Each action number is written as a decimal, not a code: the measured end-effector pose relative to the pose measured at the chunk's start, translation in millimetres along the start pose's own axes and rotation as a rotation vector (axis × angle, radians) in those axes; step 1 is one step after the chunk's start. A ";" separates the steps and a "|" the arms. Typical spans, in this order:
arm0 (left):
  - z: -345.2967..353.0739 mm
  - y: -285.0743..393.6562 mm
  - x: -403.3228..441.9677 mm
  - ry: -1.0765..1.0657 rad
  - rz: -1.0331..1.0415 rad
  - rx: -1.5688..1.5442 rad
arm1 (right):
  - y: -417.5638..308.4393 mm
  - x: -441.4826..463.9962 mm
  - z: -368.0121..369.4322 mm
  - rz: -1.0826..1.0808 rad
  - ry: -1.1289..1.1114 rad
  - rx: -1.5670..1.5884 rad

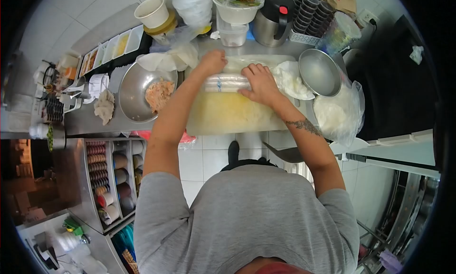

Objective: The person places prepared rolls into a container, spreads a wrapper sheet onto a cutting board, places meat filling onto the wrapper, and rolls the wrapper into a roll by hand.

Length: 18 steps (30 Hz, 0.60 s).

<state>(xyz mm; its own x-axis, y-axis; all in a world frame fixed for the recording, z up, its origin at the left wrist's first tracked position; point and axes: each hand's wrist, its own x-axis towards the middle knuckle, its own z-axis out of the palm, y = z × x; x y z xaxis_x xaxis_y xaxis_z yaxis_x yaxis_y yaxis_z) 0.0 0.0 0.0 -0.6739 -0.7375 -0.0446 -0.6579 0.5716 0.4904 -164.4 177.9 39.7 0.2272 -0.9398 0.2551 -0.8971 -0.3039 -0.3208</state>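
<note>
A pale cylindrical roll in clear plastic (pixel 223 83), with small blue marks, lies across a yellowish cutting board (pixel 228 113). My right hand (pixel 261 84) rests over the roll's right end, fingers on the far side and thumb on the near side. Just beyond the left end of the roll, my left hand (pixel 213 63) is closed, fingertips down by a clear plastic sheet (pixel 256 61) spread behind the roll; what it pinches is hidden. Left of the board stands a steel bowl (pixel 135 91) holding pinkish minced filling (pixel 159 94).
A round metal pan (pixel 320 72) and a plastic bag of white contents (pixel 335 110) sit to the right, near a crumpled white cloth or bag (pixel 292 80). Along the back stand a thermal jug (pixel 273 20), stacked tubs (pixel 236 8) and a tray of ingredient compartments (pixel 116 46).
</note>
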 end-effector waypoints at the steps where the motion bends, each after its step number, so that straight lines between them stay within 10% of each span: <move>1: 3.6 -1.1 1.2 0.030 0.003 0.003 | -4.5 -4.0 -5.7 -0.013 0.013 -0.018; 11: -31.6 -5.4 0.7 -0.019 -0.170 -0.671 | -43.0 -73.0 17.7 -0.103 0.073 -0.009; 18: -56.0 17.5 -47.7 0.439 -0.067 -0.544 | -47.5 -84.9 9.7 -0.027 0.172 0.151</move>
<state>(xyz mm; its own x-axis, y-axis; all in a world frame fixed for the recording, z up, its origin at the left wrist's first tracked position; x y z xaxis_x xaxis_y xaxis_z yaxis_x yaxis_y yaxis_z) 39.5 25.0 59.5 -0.3645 -0.9073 0.2096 -0.3544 0.3433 0.8698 -137.4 270.5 24.4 0.1707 -0.8946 0.4130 -0.8216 -0.3606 -0.4416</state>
